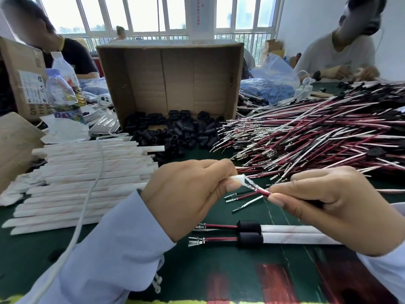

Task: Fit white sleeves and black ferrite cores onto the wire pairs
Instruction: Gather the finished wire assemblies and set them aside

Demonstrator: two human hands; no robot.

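My left hand (188,194) pinches the end of a white sleeve (238,179) above the green table. My right hand (324,200) pinches a red and white wire pair (262,191), whose metal tips sit at the sleeve's mouth. Two finished assemblies (249,233) lie below my hands, each with a black ferrite core and a white sleeve. A stack of white sleeves (87,176) lies at left. Loose black ferrite cores (175,132) are heaped in front of the box. A big pile of wire pairs (306,137) fills the right side.
An open cardboard box (171,80) lies on its side behind the cores. Plastic bottles (63,88) and another carton (24,77) stand at the left. A white cable (87,194) crosses the sleeves. Two people sit at the far corners. A few loose wires (243,197) lie under my hands.
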